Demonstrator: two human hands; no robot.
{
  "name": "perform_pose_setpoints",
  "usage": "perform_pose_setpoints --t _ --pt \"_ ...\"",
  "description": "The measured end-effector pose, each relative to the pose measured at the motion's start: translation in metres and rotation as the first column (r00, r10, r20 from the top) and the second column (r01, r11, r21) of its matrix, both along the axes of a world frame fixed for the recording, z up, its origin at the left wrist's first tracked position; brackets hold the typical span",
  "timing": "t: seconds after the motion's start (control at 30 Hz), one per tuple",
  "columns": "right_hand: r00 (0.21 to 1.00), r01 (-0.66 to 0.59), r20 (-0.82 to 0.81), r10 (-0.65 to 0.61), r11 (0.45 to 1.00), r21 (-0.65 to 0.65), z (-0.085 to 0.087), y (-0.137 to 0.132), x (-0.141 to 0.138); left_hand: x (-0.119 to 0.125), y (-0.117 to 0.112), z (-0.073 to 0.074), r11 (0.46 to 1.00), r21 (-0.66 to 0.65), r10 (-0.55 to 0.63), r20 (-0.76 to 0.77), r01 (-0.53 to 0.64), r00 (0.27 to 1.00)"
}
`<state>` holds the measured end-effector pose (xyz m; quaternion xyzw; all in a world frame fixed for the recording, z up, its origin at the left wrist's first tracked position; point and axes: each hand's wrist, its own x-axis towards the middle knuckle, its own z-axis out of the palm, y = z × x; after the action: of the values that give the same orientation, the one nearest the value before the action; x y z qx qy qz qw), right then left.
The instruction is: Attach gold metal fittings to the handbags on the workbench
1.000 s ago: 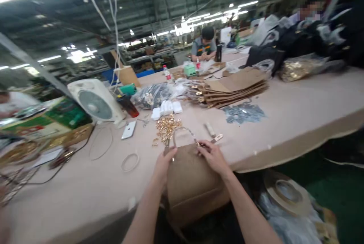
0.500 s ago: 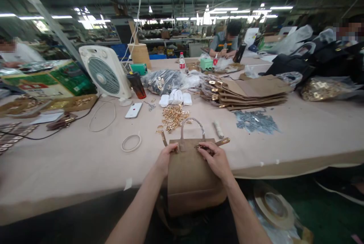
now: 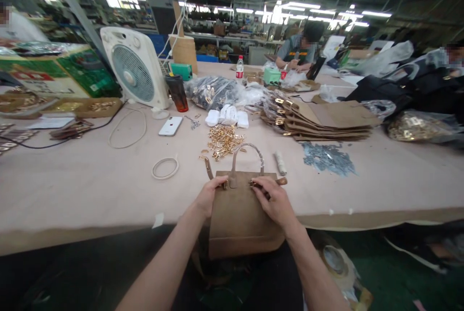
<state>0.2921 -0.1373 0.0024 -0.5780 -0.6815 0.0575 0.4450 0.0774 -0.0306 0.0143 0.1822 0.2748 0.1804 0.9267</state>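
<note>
Compared with half a second earlier, your view tips further down, and the right strap [image 3: 282, 181], at 3 o'clock of your right hand [image 3: 273, 200], shows less of its length; both hands keep their places on the brown bag [image 3: 244, 221], held at the near edge of the table [image 3: 90, 180], at 6 o'clock; your left hand [image 3: 210, 196] pinches the bag's upper corner at 10 o'clock; your right fingertips are closed about a small metal fitting [image 3: 251, 183] near 1 o'clock, partly hidden by the fingers; the bag's face is matte, flat and nearly rectangular, with a seam crossing low down; the handle [image 3: 248, 145] forms a glossy arch at 12 o'clock; the left strap [image 3: 208, 167] curves out at 11 o'clock; beyond the handle, gold-toned pieces [image 3: 225, 141] form a loose, shiny heap; a pale, smooth ring [image 3: 153, 169] lies at 10 o'clock; thin grey flakes [image 3: 329, 158] spread at 2 o'clock; stacked brown panels [image 3: 328, 130] lie at 1 o'clock.
</note>
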Motion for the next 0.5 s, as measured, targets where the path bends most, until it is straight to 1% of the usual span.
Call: perform_pose_setpoints --t 0.1,0.23,0.4,0.5 --pt "0.999 -0.013 0.047 0.012 1.000 0.026 0.002 0.001 0.000 -0.001 0.000 0.000 1.000 0.003 0.011 -0.029 -0.011 1.000" --pt "0.996 -0.026 0.086 0.026 1.000 0.008 0.006 0.002 -0.001 -0.001 0.001 -0.004 0.999 0.036 0.040 -0.056 -0.038 0.998" --pt "0.977 -0.080 0.190 0.093 0.994 -0.072 0.015 0.005 0.005 -0.001 0.001 -0.007 0.997 0.057 0.060 -0.071 -0.056 0.996" --pt "0.959 -0.037 0.274 0.076 0.989 -0.143 0.019 0.007 0.006 -0.001 0.000 -0.006 0.996 0.060 0.069 -0.095 -0.064 0.993"
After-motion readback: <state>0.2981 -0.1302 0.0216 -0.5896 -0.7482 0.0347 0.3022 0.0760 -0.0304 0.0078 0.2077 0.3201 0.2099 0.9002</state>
